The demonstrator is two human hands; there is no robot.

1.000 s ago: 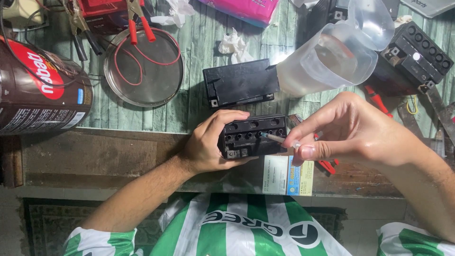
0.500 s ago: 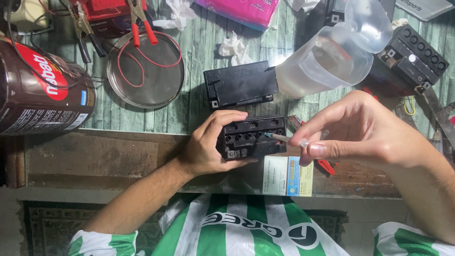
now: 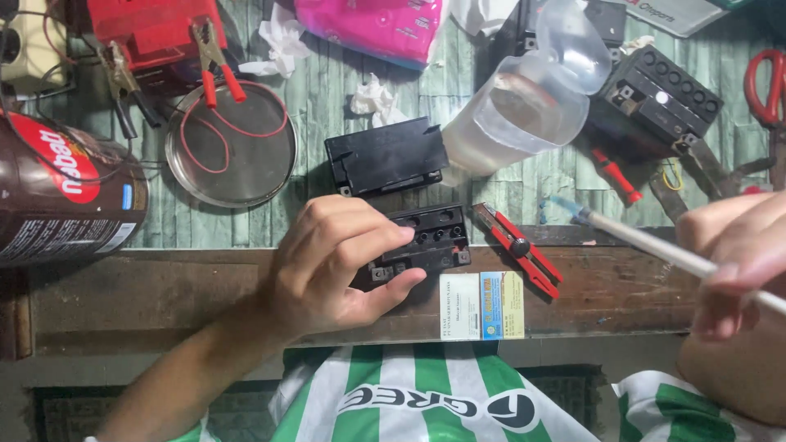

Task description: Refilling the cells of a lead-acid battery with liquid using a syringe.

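My left hand (image 3: 336, 266) grips a small black battery (image 3: 430, 241) with a row of open cell holes on top, resting on the wooden front edge of the bench. My right hand (image 3: 737, 270) is off to the right, holding a thin white syringe-like tube (image 3: 647, 239) whose bluish tip points left, clear of the battery. A black rectangular battery cover (image 3: 386, 155) lies just behind the battery. A clear plastic jug (image 3: 524, 106) of clear liquid stands tilted behind and to the right.
A red utility knife (image 3: 517, 248) lies right of the battery. A round metal dish (image 3: 231, 146) with red clip leads sits at left, a brown can (image 3: 61, 196) at far left. A larger black battery (image 3: 659, 102), red scissors (image 3: 765, 78), pliers and tissue crowd the back.
My right hand has pulled the tube away from the battery's cell holes, moving to the right. My left hand still holds the battery.
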